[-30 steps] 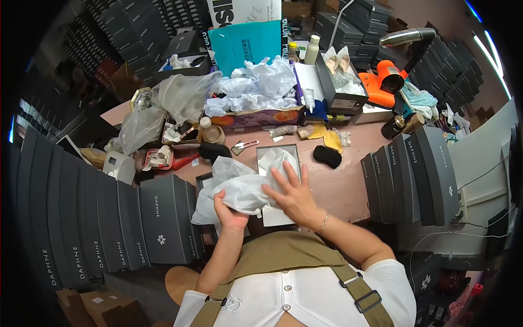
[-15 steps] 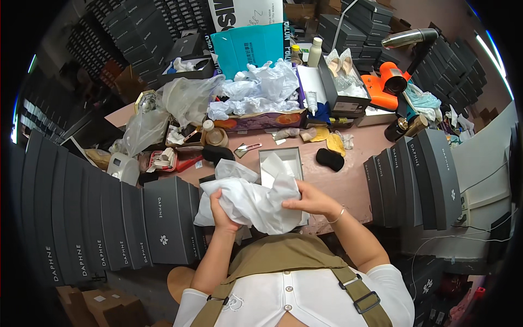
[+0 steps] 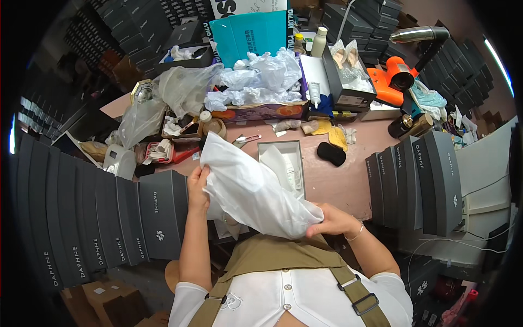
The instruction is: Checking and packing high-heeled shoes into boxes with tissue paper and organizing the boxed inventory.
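Note:
A long piece of thin white wrapping, paper or soft cloth, stretches slantwise between my hands. My left hand pinches its upper left edge. At the lower right end my right hand grips it, thumb on top. Whether anything lies inside the wrapping is hidden. Just beyond it stands an open grey shoebox with white paper inside. Beneath the wrapping, near my left wrist, a pale shoe shows in part.
Dark shoeboxes stand in rows at left and right. A black oval pad lies on the pink table. Behind are a carton of crumpled paper, an orange heat tool and a box with pale shoes.
The bunched wrapping is now drawn out longer and flatter. My left hand has moved up and left, my right hand down and right, and the shoe beneath has come into sight.

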The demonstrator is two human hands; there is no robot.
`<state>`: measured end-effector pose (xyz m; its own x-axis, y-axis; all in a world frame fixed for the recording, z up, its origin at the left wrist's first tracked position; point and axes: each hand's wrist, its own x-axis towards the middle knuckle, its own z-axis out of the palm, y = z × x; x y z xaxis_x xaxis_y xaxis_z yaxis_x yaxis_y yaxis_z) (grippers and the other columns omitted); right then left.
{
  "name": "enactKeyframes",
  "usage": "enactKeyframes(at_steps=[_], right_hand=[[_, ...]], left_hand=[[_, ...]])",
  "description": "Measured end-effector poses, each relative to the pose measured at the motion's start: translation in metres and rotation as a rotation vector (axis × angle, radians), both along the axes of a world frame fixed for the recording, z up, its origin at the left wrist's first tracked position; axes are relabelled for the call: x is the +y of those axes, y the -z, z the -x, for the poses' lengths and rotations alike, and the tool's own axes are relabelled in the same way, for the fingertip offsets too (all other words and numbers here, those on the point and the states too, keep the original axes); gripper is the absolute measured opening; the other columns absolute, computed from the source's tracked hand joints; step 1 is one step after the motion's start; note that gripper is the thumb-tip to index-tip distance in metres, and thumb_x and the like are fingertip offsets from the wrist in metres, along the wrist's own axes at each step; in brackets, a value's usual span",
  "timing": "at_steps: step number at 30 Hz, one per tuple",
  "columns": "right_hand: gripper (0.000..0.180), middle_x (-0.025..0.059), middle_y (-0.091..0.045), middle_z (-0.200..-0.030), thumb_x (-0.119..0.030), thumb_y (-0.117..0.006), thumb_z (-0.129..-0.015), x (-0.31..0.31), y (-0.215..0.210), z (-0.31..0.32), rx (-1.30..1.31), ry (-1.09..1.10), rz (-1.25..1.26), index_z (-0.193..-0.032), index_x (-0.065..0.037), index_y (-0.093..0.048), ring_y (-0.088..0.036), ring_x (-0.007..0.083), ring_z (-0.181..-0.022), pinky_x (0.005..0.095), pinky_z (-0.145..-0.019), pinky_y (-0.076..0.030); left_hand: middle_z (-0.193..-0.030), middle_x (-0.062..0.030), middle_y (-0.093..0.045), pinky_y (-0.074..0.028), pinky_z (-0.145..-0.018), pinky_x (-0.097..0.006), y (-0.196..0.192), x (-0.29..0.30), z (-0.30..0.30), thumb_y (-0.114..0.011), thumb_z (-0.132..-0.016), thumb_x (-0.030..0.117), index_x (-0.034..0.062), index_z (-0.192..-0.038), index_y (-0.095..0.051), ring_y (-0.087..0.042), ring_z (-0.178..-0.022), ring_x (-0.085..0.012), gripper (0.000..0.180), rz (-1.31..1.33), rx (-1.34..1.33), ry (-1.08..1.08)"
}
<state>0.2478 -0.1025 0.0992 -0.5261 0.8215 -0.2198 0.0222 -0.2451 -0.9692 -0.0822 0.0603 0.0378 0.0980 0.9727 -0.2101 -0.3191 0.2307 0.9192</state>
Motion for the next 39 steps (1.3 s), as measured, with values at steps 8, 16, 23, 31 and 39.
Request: enactKeyframes(at_steps=[8,16,23,31,39], right_hand=[[0.06,0.0059,-0.06,-0.114,-0.013,-0.079,-0.073,-0.007,-0.035,-0.028,-0.07,0.25,-0.043,-0.124,0.001,-0.051,-0.053,0.0126,-0.104,0.0294,-0.092,-0.042],[0.036,0.0071,-0.061,-0.097,-0.016,-0.08,-0.071,-0.015,-0.021,-0.034,-0.135,0.308,-0.221,-0.069,-0.007,-0.045,-0.054,0.0147,-0.087,0.0272,-0.08,-0.043],[0.037,0.0107,-0.06,-0.094,-0.013,-0.079,-0.07,-0.024,-0.024,-0.041,-0.405,0.637,-0.233,-0.067,-0.004,-0.043,-0.056,0.0164,-0.081,0.0281,-0.072,-0.045],[0.03,0.0151,-0.058,-0.09,-0.013,-0.075,-0.074,-0.008,-0.032,-0.001,-0.617,0.686,-0.616,-0.07,-0.001,-0.047,-0.055,0.0255,-0.069,0.0312,-0.061,-0.046],[0.022,0.0108,-0.061,-0.095,-0.016,-0.066,-0.08,0.027,-0.015,0.041,-0.332,0.405,-0.315,-0.097,-0.005,-0.057,-0.059,0.0269,-0.083,0.0316,-0.069,-0.049]], left_hand=[[-0.113,-0.0062,-0.058,-0.044,-0.092,-0.032,-0.059,-0.014,-0.09,-0.054,-0.095,0.026,0.0026,-0.124,-0.049,-0.055,-0.107,-0.0167,0.038,-0.229,-0.204,0.202],[-0.12,-0.0131,-0.056,-0.043,-0.096,-0.041,0.008,0.058,-0.015,-0.041,-0.096,0.025,0.0021,-0.123,-0.051,-0.053,-0.113,-0.0265,0.036,0.121,-0.568,-0.245],[-0.083,-0.0126,-0.063,-0.042,-0.091,-0.048,-0.034,-0.016,-0.066,-0.067,-0.076,0.02,0.0031,-0.09,-0.062,-0.061,-0.082,-0.0342,0.023,-1.064,0.69,0.131],[-0.12,-0.0218,-0.056,-0.037,-0.101,-0.051,0.091,-0.055,-0.122,-0.066,-0.078,0.034,0.0048,-0.127,-0.051,-0.051,-0.118,-0.0325,0.06,-0.556,0.804,1.288],[-0.113,-0.0135,-0.058,-0.052,-0.08,-0.04,0.037,-0.085,-0.124,-0.034,-0.091,0.064,0.0088,-0.127,-0.046,-0.06,-0.095,-0.0268,0.067,0.614,-0.738,0.383]])
